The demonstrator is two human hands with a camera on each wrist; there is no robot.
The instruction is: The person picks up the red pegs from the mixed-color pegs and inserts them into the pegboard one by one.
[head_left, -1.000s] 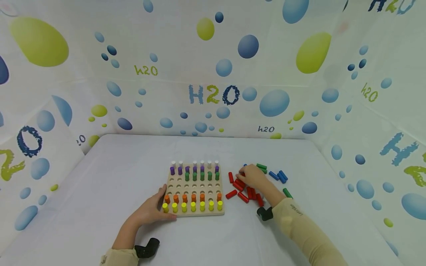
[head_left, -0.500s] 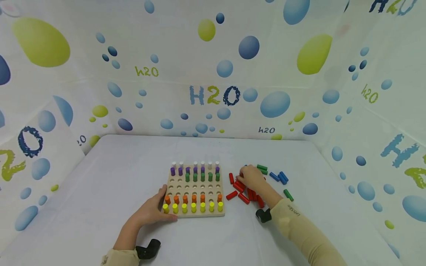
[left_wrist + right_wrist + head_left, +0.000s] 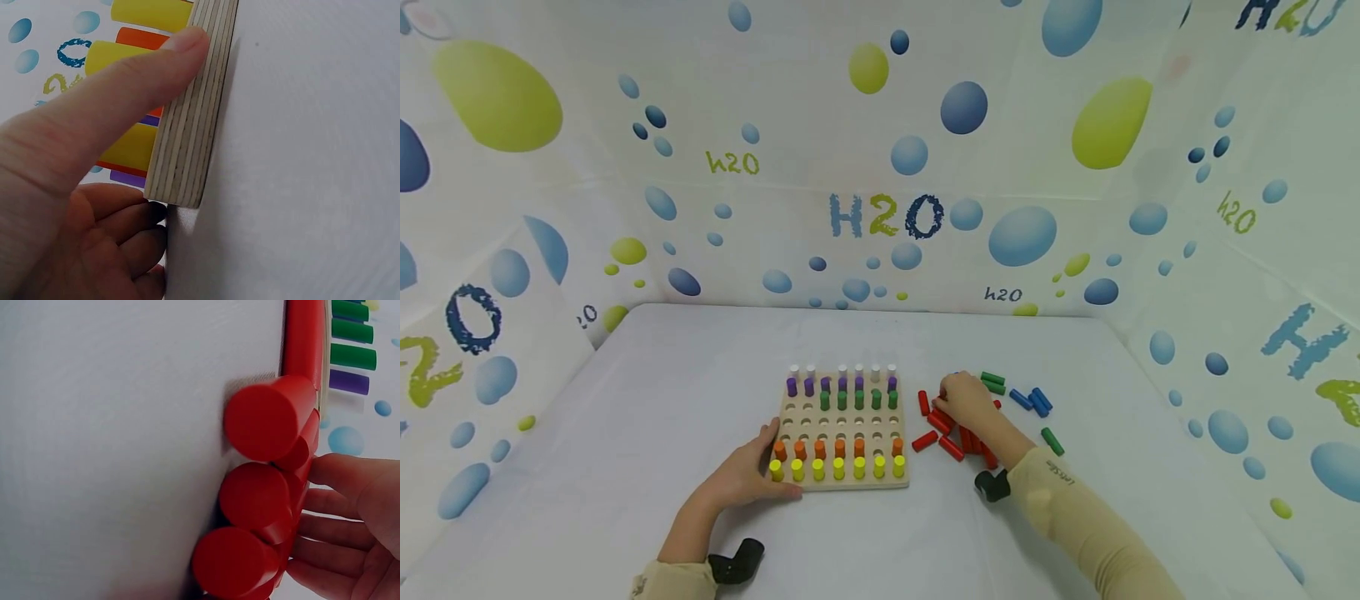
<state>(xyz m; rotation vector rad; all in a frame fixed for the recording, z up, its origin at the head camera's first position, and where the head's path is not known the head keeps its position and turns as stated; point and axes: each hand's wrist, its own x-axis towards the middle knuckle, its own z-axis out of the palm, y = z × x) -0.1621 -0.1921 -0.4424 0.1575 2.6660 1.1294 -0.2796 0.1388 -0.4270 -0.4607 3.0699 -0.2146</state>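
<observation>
A wooden pegboard [image 3: 853,487] lies left of centre, bearing rows of white, purple, green, orange and yellow pegs, with some holes bare. My left hand [image 3: 741,477] holds its near left corner: the left wrist view has the thumb [image 3: 187,42] along the plywood edge [image 3: 187,131] and the other fingers curled at the corner. Right of the board, my right hand [image 3: 972,404] reaches into a heap of red pegs [image 3: 951,448]. In the right wrist view its fairly straight fingers [image 3: 331,528] touch the far side of the red pegs [image 3: 259,422]; their tips are partly hidden.
Beyond the right hand lie green pegs [image 3: 992,378] and blue pegs [image 3: 1040,402], with a lone green peg [image 3: 1052,441] nearer. Black wrist devices [image 3: 737,562] stick out at both cuffs. A white cloth [image 3: 700,350] covers the table, with a patterned curtain [image 3: 760,217] around it.
The right hand has shifted very slightly within the red heap. The left hand stays on the board's corner, and the filled holes look the same. The head view has drifted a little.
</observation>
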